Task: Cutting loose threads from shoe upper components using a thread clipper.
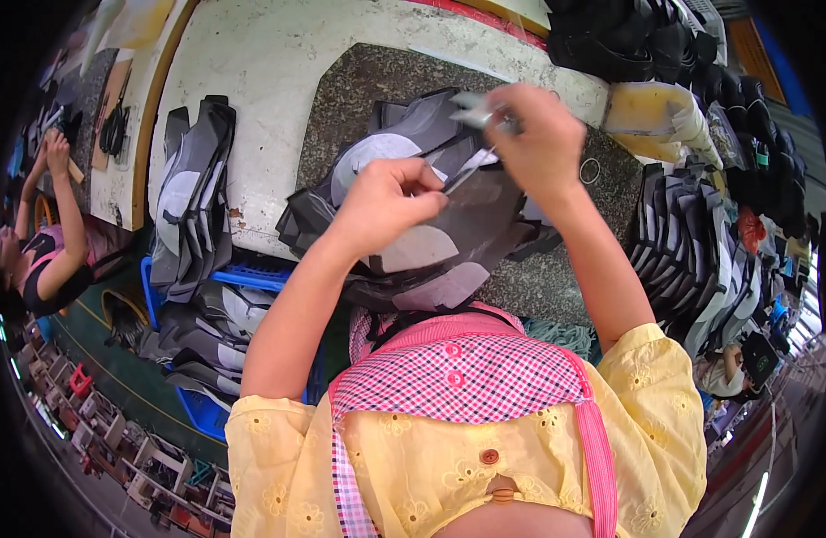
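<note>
A long worktable (269, 63) with a worn white top runs across the far part of the view, and a dark speckled stone slab (359, 81) lies on it in front of the person; the room around it looks like a crowded workshop, with rows of machines low at the near left. On the table's left part rests a stack of grey and black cut pieces (193, 193), and below it a blue crate (251, 276) holds more of the same. At the right, further stacks of dark pieces (691, 251) lean in rows, with a yellowish plastic-wrapped bundle (650, 112) far behind them. Another person (45, 242) sits at the far left edge, arms raised over a separate table. On the slab a loose heap of dark and pale shoe pieces (431, 233) spreads under both hands. The left hand (386, 197) pinches the near edge of a thin pale strip (471, 166) between closed fingertips. The right hand (543, 134), just beyond and to the right, is closed around a small silvery tool (475, 112) whose tip meets the strip.
</note>
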`<state>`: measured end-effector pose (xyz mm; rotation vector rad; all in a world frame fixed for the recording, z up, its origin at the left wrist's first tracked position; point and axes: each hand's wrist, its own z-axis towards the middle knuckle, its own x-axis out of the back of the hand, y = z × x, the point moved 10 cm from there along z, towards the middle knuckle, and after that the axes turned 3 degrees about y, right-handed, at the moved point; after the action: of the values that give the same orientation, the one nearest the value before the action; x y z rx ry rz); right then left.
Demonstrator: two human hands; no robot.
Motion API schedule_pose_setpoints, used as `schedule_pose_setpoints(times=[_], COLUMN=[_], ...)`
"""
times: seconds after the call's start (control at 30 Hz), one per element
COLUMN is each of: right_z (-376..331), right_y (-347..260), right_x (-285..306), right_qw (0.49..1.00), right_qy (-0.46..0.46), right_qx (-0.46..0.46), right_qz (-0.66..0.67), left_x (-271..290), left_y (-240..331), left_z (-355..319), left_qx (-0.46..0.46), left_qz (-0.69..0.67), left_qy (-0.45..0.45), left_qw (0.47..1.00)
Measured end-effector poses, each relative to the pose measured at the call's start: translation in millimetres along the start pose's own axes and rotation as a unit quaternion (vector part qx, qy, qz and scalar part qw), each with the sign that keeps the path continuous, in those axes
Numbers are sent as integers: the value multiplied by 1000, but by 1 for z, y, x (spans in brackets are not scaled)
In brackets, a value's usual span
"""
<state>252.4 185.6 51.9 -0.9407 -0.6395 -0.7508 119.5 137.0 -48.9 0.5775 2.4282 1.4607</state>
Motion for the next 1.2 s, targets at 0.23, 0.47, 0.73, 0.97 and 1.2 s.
schedule_pose_setpoints(times=[0.23,0.47,0.73,0.97,1.2], right_z=[-13,-30,-35,-32,-105], right_y=[12,36,41,71,48], right_x=[25,-4,-47,-57,-125], right_qw=[981,945,882,890,843], right_qy=[-65,-255,-375,-238,-384], right_qx=[-110,-184,-208,-236,-214], right_qz=[146,91,193,310,310], left_x=[14,9,9,-3,87], left_y=[0,15,21,52,121], left_z=[5,-2,-6,-33,-95], left_qx=[-37,-45,-57,-203,-289], left_qz=[35,79,109,165,157], left_qy=[78,82,94,77,171], left_qw=[996,993,988,962,929])
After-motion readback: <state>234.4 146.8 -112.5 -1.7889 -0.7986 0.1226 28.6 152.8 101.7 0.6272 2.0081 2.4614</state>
